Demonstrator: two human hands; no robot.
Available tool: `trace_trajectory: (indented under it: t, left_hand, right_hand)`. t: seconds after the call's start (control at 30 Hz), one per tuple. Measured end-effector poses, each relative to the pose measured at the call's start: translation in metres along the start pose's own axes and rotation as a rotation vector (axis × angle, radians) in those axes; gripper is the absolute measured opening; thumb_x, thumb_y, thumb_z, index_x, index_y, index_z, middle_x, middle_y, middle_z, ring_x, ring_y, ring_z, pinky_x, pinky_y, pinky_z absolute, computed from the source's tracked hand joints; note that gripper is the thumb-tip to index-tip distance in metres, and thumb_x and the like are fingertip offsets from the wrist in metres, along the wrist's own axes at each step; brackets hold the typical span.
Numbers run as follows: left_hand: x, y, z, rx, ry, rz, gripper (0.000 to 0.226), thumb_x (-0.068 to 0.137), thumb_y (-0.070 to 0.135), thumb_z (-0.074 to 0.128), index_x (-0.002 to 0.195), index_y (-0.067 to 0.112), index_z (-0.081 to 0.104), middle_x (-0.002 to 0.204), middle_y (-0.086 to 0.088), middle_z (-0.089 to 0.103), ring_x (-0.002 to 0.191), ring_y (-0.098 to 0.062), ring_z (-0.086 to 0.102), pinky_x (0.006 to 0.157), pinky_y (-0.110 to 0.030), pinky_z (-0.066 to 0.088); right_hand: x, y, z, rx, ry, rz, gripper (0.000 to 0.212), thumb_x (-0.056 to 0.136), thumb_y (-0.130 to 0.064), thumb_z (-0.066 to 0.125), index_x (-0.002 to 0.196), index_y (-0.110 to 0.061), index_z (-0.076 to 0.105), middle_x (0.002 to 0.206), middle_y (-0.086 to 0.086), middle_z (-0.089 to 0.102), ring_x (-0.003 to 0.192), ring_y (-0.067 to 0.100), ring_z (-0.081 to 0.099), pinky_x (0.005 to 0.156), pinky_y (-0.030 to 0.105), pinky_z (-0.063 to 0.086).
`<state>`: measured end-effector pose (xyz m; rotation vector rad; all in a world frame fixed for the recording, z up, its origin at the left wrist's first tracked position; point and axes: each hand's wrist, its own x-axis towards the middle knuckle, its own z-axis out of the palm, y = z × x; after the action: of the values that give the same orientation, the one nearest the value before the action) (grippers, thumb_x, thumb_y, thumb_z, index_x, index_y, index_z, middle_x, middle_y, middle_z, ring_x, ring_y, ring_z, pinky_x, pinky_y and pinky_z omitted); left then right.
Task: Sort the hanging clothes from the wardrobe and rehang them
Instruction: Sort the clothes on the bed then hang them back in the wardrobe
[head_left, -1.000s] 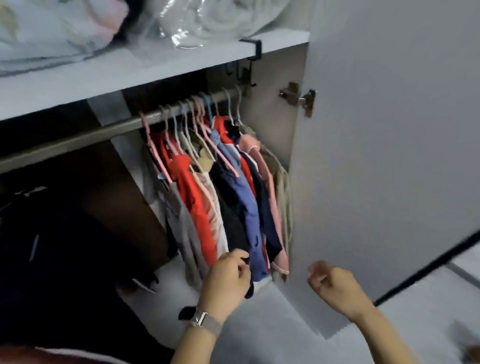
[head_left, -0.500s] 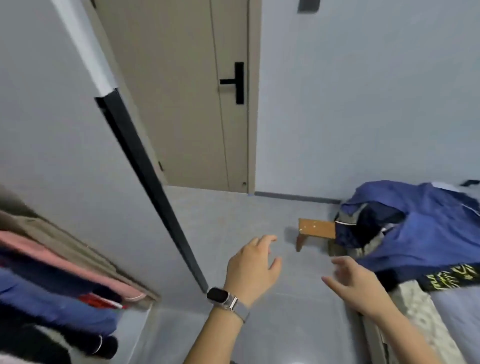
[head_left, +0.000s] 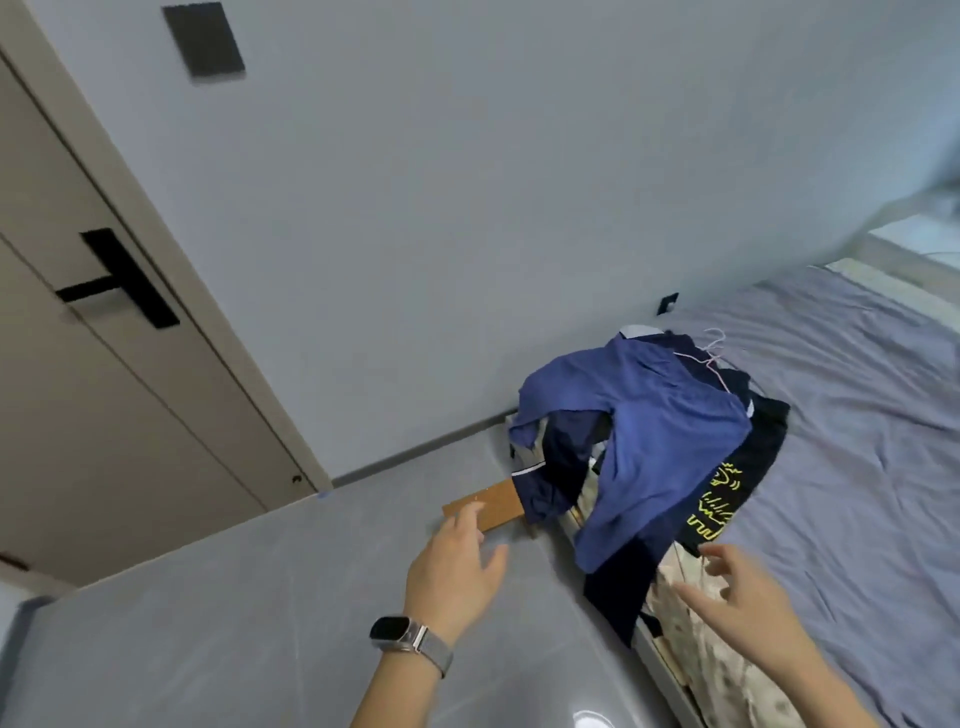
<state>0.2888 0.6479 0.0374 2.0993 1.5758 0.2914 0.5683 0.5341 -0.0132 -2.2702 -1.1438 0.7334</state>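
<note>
Now view had swung from wardrobe to clothes pile (head_left: 660, 441) on bed (head_left: 857, 415) at 3 o'clock; left hand (head_left: 457, 566) and right hand (head_left: 748, 597) spread, empty, reaching for next garment

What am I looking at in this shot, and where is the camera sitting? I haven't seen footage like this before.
The camera sits on a person's head, looking forward and down, so the view tilts. No robot is involved. The left hand, with a watch on its wrist, and the right hand both reach forward with fingers spread, holding nothing. Ahead, a pile of clothes lies on the corner of a bed, with a blue shirt on top and a hanger poking out. A door stands on the left.
</note>
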Motion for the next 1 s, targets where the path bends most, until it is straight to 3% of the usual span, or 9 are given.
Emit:
trace_trajectory:
  t: [0.17,0.5,0.6,0.8,1.0]
  left_hand:
    - [0.098,0.048,0.016,0.043,-0.097,0.160,0.051,0.090,0.046,0.049,0.136,0.030,0.035,0.126,0.009,0.053,0.110,-0.011,0.054,0.084,-0.026,0.044]
    - [0.255,0.157,0.085,0.072,-0.283,0.328,0.044,0.089,0.040,0.050,0.129,0.025,0.041,0.119,0.002,0.052,0.108,-0.020,0.054,0.088,-0.038,0.048]
    - [0.287,0.183,0.104,0.086,-0.310,0.343,0.047,0.091,0.041,0.048,0.134,0.025,0.039,0.124,0.004,0.051,0.112,-0.017,0.053,0.089,-0.034,0.048]
    - [0.348,0.220,0.138,0.083,-0.333,0.374,0.043,0.092,0.041,0.046,0.133,0.027,0.040,0.122,0.009,0.050,0.114,-0.009,0.049,0.088,-0.027,0.046]
    - [0.445,0.243,0.173,0.083,-0.326,0.369,0.039,0.093,0.038,0.047,0.131,0.030,0.042,0.119,0.014,0.049,0.111,-0.002,0.047,0.081,-0.016,0.041]
  right_hand:
    - [0.054,0.003,-0.024,0.048,0.129,0.092,0.052,0.073,-0.026,0.080,0.117,-0.014,0.055,0.102,0.003,0.056,0.089,0.017,0.052,0.078,0.029,0.037]
    - [0.197,0.039,-0.082,0.065,0.210,0.221,0.057,0.076,-0.035,0.075,0.124,-0.016,0.051,0.105,-0.002,0.051,0.094,0.016,0.053,0.083,0.033,0.047]
    - [0.230,0.052,-0.097,0.093,0.183,0.256,0.060,0.077,-0.039,0.074,0.126,-0.018,0.048,0.108,-0.003,0.051,0.097,0.015,0.054,0.086,0.034,0.049]
    - [0.289,0.078,-0.123,0.109,0.179,0.330,0.059,0.077,-0.035,0.075,0.127,-0.017,0.049,0.105,-0.003,0.051,0.089,0.012,0.053,0.078,0.025,0.043]
    - [0.364,0.105,-0.123,0.109,0.171,0.427,0.055,0.077,-0.040,0.073,0.124,-0.023,0.048,0.105,-0.005,0.054,0.092,0.011,0.056,0.084,0.025,0.048]
